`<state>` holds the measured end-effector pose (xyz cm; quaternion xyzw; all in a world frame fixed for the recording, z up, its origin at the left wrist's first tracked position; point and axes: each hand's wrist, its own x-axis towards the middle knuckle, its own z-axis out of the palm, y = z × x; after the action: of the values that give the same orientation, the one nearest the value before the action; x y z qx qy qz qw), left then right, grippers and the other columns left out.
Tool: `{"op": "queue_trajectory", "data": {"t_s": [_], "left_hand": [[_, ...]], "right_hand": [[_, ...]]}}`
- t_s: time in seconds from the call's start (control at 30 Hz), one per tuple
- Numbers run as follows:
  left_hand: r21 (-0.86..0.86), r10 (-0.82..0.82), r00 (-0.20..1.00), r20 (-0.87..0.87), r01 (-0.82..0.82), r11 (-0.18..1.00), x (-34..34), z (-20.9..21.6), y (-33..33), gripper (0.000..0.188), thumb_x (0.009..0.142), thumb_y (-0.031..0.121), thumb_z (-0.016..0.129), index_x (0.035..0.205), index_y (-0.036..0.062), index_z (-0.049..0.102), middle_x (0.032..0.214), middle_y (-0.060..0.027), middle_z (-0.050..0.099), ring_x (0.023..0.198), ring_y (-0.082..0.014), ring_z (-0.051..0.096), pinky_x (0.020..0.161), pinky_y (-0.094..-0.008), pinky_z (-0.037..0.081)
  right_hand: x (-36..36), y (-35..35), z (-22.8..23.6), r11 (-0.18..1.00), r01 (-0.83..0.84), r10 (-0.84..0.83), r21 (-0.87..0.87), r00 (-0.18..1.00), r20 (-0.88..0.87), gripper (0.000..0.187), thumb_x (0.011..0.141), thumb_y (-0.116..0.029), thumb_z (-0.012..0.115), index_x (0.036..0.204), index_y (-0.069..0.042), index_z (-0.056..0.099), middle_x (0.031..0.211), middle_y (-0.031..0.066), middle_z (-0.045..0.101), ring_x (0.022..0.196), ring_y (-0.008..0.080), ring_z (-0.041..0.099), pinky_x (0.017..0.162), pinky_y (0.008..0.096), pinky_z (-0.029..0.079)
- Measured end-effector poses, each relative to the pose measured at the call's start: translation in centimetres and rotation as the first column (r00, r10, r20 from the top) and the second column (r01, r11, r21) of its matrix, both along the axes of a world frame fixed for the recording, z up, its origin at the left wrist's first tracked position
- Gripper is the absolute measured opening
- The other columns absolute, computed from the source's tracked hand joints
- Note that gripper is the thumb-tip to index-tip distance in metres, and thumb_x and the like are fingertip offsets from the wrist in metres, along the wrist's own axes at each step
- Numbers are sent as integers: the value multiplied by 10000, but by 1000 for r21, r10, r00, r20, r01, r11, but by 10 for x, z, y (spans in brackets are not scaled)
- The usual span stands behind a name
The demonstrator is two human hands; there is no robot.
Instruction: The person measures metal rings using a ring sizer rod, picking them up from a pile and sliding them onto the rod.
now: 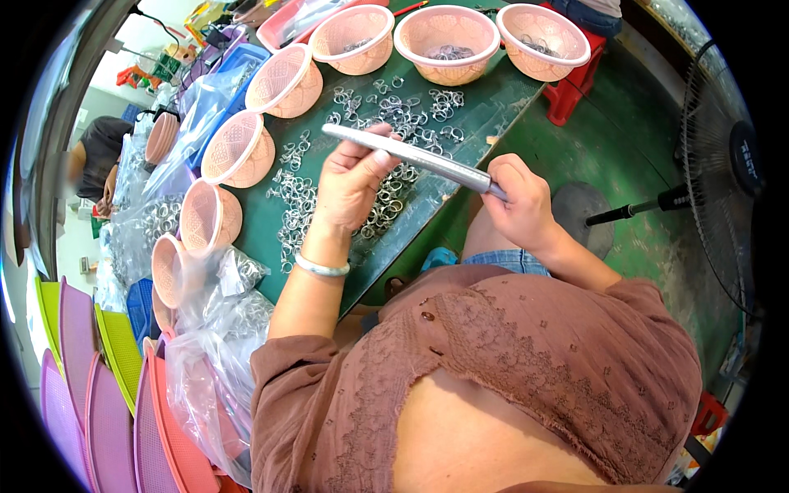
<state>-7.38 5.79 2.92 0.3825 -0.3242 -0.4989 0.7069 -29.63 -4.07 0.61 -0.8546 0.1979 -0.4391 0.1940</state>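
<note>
Green worktable (460,123) takes up most of the view, tilted up-left by the fisheye. It serves as the sorting surface, so everything sits within arm's reach.

Electric fan (723,164) stands on the floor at the right, aimed toward the seat — probably for cooling the worker.

Pink perforated baskets (448,33) line the far and left edges of the table in an arc. Some hold metal rings. The rim placement leaves the centre free for loose stock.

Clear plastic bags (222,329) of rings are piled at the lower left, beside stacked flat trays (107,386) in purple, green and orange — bulk supply kept to one side.

Loose metal rings (370,140) are spread over the table centre, directly under the hands, so picking is short.

Metal rod (411,156) is long, tapered and shiny, and is held in the air above the ring pile, slanting from upper left down to the right. Both hands support it so it stays steady.

Right hand (518,201) is closed in a fist around the rod's lower end, acting as the anchor.

Left hand (349,185) is cupped under the rod near mid-length, thumb against it, fingers partly curled. Can't tell whether a ring is pinched there too. A pale bangle (322,267) sits on that wrist.

Another person (99,156) sits at the far left, well apart.
</note>
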Motion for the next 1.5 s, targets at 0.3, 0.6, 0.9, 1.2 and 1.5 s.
{"op": "queue_trajectory", "data": {"t_s": [0.3,0.6,0.9,1.2,1.5], "left_hand": [[22,-135,959,250,134,991,-10,2,8,387,759,95,692,1097,-38,558,1053,-108,573,885,-152,547,813,-278,435],[47,-122,970,209,114,992,-11,-2,10,358,761,51,675,1087,-42,558,1024,-95,581,890,-160,554,829,-286,439],[-7,22,995,96,-22,1000,-18,-12,11,287,808,30,617,1081,-41,560,985,-97,605,871,-161,577,806,-280,464],[38,234,960,-154,-231,972,-9,-11,2,165,823,20,589,985,-3,571,867,-57,600,782,-120,566,716,-265,480],[219,327,922,-209,-282,934,69,6,-1,184,795,-2,524,969,31,573,948,-94,622,801,-180,598,696,-299,505]], "right_hand": [[5,1,5,969,14,-1,-247,999,50,223,542,-4,645,715,-45,511,779,63,546,561,238,538,490,332,422],[4,2,4,974,12,-1,-227,999,49,216,545,-1,638,713,-41,508,782,68,546,557,240,531,493,333,417],[3,5,8,995,-97,96,-37,995,-25,195,614,-18,648,745,-32,504,801,83,536,586,269,549,502,352,439],[-2,-1,6,989,-123,128,82,990,-56,173,655,-39,656,746,-35,508,771,91,532,591,288,545,499,367,429],[-24,-21,-25,827,-172,171,536,984,51,173,679,-56,673,719,-14,510,663,87,475,596,190,477,542,293,373]]}}
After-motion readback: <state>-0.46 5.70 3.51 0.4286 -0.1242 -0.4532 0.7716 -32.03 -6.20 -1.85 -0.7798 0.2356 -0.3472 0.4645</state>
